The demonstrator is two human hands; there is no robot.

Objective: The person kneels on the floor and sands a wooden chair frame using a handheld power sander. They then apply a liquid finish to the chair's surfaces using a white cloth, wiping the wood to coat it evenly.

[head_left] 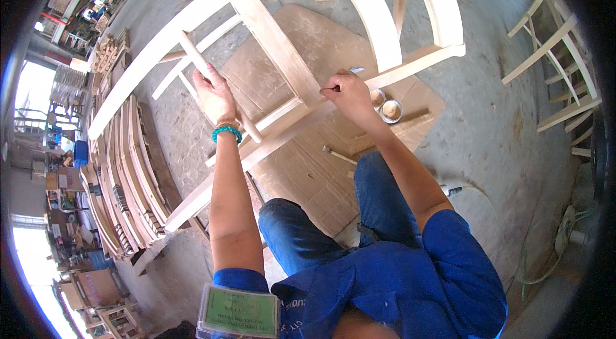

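A pale, unfinished wooden chair frame [273, 41] with curved rails lies tilted before me. My left hand [217, 96], with a turquoise bead bracelet [226, 133] at the wrist, is wrapped over a round wooden rung [251, 128] on the frame's left part. Against the near rail, where a flat crosspiece [272, 42] meets it, my right hand [350, 96] has its fingers pinched together. Whatever sits between those fingertips is too small to make out. Just right of that hand stand two small round tins [390, 111] holding a tan paste.
Flattened cardboard [308, 175] covers the floor under the frame. A brush-like tool [339, 154] and a wooden block [404, 130] lie on it. Curved wooden parts [122, 178] are stacked at left. Another chair frame [558, 50] stands at right, with a fan [566, 230] nearer me.
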